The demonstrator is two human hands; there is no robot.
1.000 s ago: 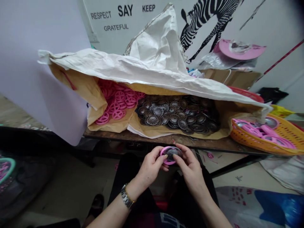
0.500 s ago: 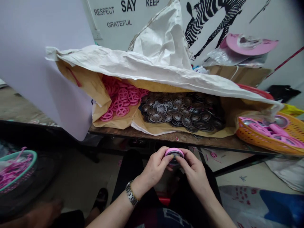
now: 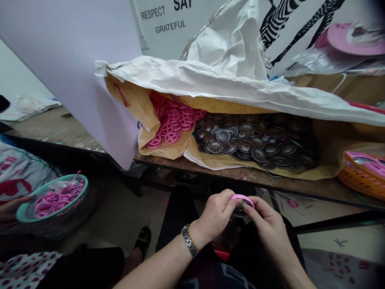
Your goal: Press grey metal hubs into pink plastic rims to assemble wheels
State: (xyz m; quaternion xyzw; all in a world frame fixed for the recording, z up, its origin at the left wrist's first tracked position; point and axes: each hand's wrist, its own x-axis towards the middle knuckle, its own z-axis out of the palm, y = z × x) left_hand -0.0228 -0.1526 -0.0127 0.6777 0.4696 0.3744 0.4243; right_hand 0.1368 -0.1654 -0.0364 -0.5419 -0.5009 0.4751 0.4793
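Observation:
Over my lap, my left hand point(image 3: 217, 212) and my right hand point(image 3: 267, 218) grip a small pink wheel point(image 3: 242, 197) from its two sides. Both thumbs press on its near face. A dark, greyish disc point(image 3: 239, 211) shows below the pink rim; whether it is fitted into the wheel I cannot tell. Beyond my hands lies an open paper-lined sack point(image 3: 168, 154) on the bench. Pink spoked wheels point(image 3: 172, 137) fill its left part, and a heap of dark metallic discs point(image 3: 245, 145) its middle and right.
An orange basket point(image 3: 365, 180) of pink parts stands at the bench's right end. At left, another person's hand point(image 3: 12, 206) touches a green basket point(image 3: 83, 195) of pink pieces. A pale panel point(image 3: 99, 100) leans left of the sack. Pink scraps lie on the floor point(image 3: 319, 224).
My view has swung left, so the bench and sack sit further right. The wheel is tilted more edge-on between my hands. Another person's hand has come into view at the green basket.

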